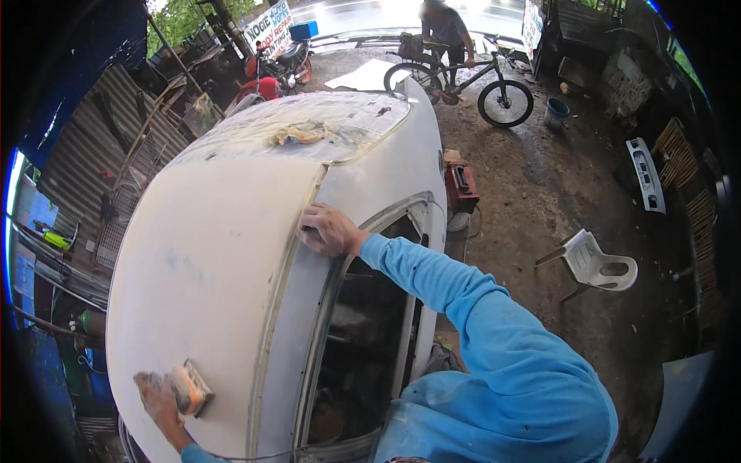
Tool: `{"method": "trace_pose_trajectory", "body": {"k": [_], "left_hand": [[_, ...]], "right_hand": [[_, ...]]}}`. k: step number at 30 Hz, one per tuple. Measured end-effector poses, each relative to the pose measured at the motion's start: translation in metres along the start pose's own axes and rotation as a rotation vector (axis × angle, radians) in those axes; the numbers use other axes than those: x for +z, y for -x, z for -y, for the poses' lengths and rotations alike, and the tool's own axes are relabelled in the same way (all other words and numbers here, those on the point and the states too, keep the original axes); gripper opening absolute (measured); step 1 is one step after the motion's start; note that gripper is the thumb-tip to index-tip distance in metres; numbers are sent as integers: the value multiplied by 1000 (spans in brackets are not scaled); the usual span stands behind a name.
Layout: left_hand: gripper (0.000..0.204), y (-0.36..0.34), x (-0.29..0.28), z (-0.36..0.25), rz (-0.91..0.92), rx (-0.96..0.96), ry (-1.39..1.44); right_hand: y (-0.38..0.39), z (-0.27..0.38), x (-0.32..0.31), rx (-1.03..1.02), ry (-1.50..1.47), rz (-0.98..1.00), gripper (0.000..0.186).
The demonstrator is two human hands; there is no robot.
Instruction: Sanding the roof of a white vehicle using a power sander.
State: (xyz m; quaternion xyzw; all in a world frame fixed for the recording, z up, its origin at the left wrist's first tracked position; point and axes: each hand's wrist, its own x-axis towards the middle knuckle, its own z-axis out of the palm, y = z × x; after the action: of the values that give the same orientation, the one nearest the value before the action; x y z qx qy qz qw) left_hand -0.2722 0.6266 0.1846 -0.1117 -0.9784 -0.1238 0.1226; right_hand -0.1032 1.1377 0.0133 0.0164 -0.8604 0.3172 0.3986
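A car roof (pixel 201 231), pale and dusty with sanding marks and faint bluish patches, fills the left and middle of the view. My left hand (pixel 160 400) is wrapped round an orange sanding block (pixel 193 390) that lies against the roof, low on the left. Farther up, my right hand (pixel 330 230) leans on the roof's side seam above the door opening, fingers curled and closed. Whatever lies under those fingers is hidden. Below that arm is the dark side window opening (pixel 359 332). A crumpled yellowish cloth or paper (pixel 301 134) rests on the covered windshield.
A white plastic chair (pixel 598 262) stands on the dirt floor at right, with a bumper (pixel 646 176) beyond it. A red box-shaped device (pixel 461 185) sits beside the car. Farther off are a bucket (pixel 556 114), a person with a bicycle (pixel 463 81) and a motorcycle (pixel 285 65).
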Motion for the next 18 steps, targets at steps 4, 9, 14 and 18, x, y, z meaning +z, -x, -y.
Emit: {"method": "trace_pose_trajectory", "body": {"k": [4,9,14,18], "left_hand": [[50,-16,17,-64,42,127,-28],[50,-14,11,-81,101,76,-28],[51,-9,1,0,76,-18,4],[41,6,-17,99,-21,63,-37]], "right_hand": [[0,1,0,25,3,14,10],[2,-1,1,31,-9,-6,9],[2,-3,2,31,-18,0,8],[1,-1,3,6,-25,-42,7]]}}
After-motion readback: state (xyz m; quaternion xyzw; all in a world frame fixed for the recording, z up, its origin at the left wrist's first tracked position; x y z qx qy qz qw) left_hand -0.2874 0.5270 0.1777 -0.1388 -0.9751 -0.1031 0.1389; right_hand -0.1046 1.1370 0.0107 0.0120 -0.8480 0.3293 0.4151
